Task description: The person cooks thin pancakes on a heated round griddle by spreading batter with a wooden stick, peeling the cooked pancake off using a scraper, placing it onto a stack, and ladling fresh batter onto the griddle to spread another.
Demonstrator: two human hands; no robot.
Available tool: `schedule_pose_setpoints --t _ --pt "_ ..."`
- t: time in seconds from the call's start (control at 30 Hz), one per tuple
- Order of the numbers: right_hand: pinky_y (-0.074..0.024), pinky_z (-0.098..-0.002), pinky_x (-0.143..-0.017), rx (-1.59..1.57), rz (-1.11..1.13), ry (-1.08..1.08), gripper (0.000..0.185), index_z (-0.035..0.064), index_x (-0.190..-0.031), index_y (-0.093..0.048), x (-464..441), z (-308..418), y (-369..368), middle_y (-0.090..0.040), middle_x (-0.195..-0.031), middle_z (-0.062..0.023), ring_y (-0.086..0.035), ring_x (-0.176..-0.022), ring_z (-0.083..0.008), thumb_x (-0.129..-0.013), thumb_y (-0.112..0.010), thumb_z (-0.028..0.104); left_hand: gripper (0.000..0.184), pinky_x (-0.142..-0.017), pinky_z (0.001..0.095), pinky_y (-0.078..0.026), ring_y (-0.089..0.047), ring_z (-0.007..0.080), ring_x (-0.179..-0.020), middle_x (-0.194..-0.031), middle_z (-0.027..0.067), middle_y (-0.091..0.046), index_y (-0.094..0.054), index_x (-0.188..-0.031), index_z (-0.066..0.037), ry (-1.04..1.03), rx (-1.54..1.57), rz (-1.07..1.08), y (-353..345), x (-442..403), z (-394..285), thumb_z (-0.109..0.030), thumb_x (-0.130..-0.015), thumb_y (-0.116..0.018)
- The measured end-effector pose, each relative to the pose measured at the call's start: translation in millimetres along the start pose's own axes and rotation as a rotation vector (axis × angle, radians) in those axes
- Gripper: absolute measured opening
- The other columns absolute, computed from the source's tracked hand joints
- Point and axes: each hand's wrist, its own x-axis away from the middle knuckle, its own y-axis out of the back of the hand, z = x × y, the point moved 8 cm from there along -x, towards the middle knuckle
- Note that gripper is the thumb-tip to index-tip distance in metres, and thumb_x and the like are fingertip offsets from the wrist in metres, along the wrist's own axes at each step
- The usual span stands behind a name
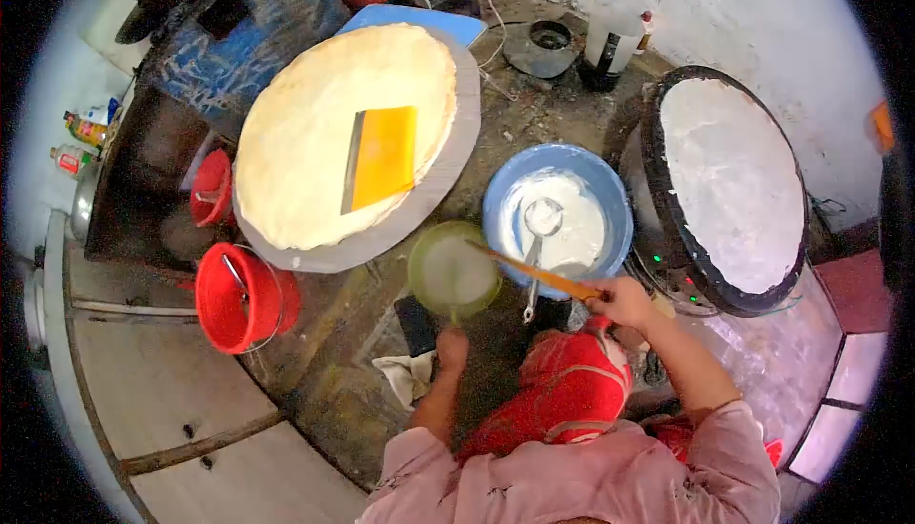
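Observation:
My left hand (pixel 452 351) is closed around the short handle of a round green dipper (pixel 456 305). Its bowl, slightly blurred, holds something whitish. In my right hand (pixel 624 303) is a flat wooden stick (pixel 548 276), slanting left so that its far end lies over the dipper; whether it touches the contents I cannot tell. Just beyond stands a blue basin (pixel 491 186) of white batter (pixel 581 214), with a metal ladle (pixel 534 272) resting in it. A yellow scraper (pixel 386 157) lies on a large round stack of pale thin flatbreads (pixel 315 114) at the left.
At right stands a round griddle (pixel 734 186) with a dark rim and a whitish layer on top. Two red buckets (pixel 214 310) sit on the left. A white cloth (pixel 405 378) lies near my left hand, and a dark cylinder (pixel 602 62) stands by the wall.

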Motion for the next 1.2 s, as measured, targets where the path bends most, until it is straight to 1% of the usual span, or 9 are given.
schedule_pose_setpoints --t 0.07,0.1,0.27,0.47,0.53,0.77,0.9,1.0,1.2 --pt "-0.0493 -0.0383 -0.077 -0.127 -0.136 0.009 0.038 0.0130 -0.113 -0.058 15 -28 0 -0.063 -0.091 -0.0175 -0.062 -0.085 -0.0308 -0.076 -0.061 0.023 0.032 -0.061 0.0424 -0.045 -0.056 0.0294 -0.072 -0.079 0.0150 -0.057 -0.058 -0.093 0.002 0.162 -0.026 0.160 71 18 -59 -0.029 -0.084 -0.054" --pt "-0.0483 -0.0360 -0.079 -0.249 -0.283 -0.017 0.039 0.0110 -0.115 -0.056 17 -49 -2 -0.063 -0.095 -0.0168 -0.062 -0.089 -0.0286 -0.077 -0.061 0.016 0.042 -0.078 0.0437 -0.040 -0.048 0.0342 -0.097 -0.105 0.0186 -0.052 -0.052 -0.108 0.002 -0.018 -0.128 -0.112 68 18 -64 -0.029 -0.080 -0.059" --pt "-0.0418 -0.0295 -0.089 -0.575 -0.623 0.067 0.055 0.0072 -0.128 -0.042 -4 -118 -38 -0.054 -0.119 -0.0124 -0.053 -0.108 -0.0214 -0.077 -0.058 -0.004 0.045 -0.093 0.0511 -0.025 -0.029 0.0389 -0.118 -0.128 0.0190 -0.036 -0.047 -0.118 0.000 -0.443 -0.137 -0.432 194 50 -194 -0.023 -0.080 -0.056" --pt "-0.0430 -0.0308 -0.087 -0.872 -0.329 -0.068 0.058 0.0131 -0.132 -0.039 -8 -114 -75 -0.059 -0.108 -0.0124 -0.056 -0.100 -0.0224 -0.078 -0.060 0.006 0.042 -0.095 0.0537 -0.022 -0.029 0.0403 -0.119 -0.133 0.0183 -0.033 -0.050 -0.118 -0.006 -0.703 -0.078 -0.694 313 58 -270 -0.014 -0.077 -0.054" --pt "-0.0456 -0.0301 -0.084 -0.213 -0.231 -0.276 0.045 0.0088 -0.124 -0.048 5 -125 -80 -0.062 -0.105 -0.0135 -0.059 -0.094 -0.0188 -0.080 -0.060 0.010 0.047 -0.097 0.0528 -0.020 -0.028 0.0384 -0.121 -0.134 0.0183 -0.032 -0.046 -0.124 -0.008 -0.594 -0.232 -0.771 341 39 -269 -0.028 -0.082 -0.055" --pt "-0.0476 -0.0340 -0.081 -0.283 -0.036 -0.250 0.037 0.0100 -0.113 -0.058 56 -172 -136 -0.063 -0.103 -0.0097 -0.061 -0.090 -0.0224 -0.080 -0.059 0.025 0.071 -0.094 0.0573 -0.024 -0.041 0.0417 -0.114 -0.120 0.0257 -0.047 -0.046 -0.122 -0.001 -0.250 -0.317 -0.611 398 -54 -263 -0.054 -0.076 -0.056" --pt "-0.0455 -0.0341 -0.083 -0.227 -0.100 -0.247 0.034 0.0153 -0.114 -0.058 101 -155 -107 -0.062 -0.106 -0.0085 -0.059 -0.094 -0.0253 -0.083 -0.054 0.027 0.040 -0.060 0.0438 -0.047 -0.059 0.0345 -0.069 -0.080 0.0183 -0.059 -0.058 -0.089 -0.001 -0.422 -0.458 -0.667 399 -63 -265 -0.038 -0.073 -0.062" --pt "-0.0454 -0.0366 -0.082 -0.274 -0.188 -0.182 0.033 0.0164 -0.114 -0.058 107 -164 -113 -0.062 -0.105 -0.0102 -0.059 -0.093 -0.0279 -0.083 -0.053 0.029 0.034 -0.057 0.0452 -0.046 -0.057 0.0365 -0.058 -0.060 0.0172 -0.056 -0.057 -0.079 0.000 -0.547 -0.375 -0.775 417 -59 -262 -0.034 -0.076 -0.060" --pt "-0.0454 -0.0360 -0.078 -0.258 -0.425 -0.084 0.028 0.0093 -0.103 -0.056 152 -90 -6 -0.059 -0.101 -0.0113 -0.057 -0.091 -0.0293 -0.081 -0.060 0.026 0.016 -0.061 0.0412 -0.042 -0.052 0.0363 -0.067 -0.072 0.0191 -0.053 -0.053 -0.079 0.003 -0.759 0.220 -0.837 487 50 -314 -0.012 -0.085 -0.050"
